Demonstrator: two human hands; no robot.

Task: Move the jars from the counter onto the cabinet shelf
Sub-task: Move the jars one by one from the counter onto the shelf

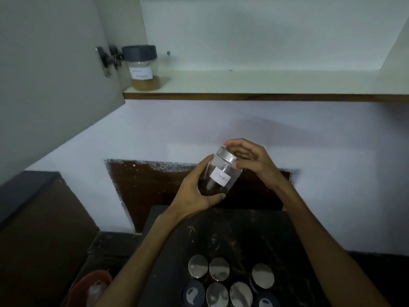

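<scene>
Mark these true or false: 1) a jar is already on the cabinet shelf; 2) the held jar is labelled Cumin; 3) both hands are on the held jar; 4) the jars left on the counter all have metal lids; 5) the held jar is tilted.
1) True. A jar with a dark lid stands at the left end of the cabinet shelf.
2) False. The held jar is labelled Cloves.
3) True. The left hand grips its body; the right hand pinches its metal lid.
4) False. Five metal lids show on the counter, plus two dark lids.
5) True. Its top leans right.
</scene>
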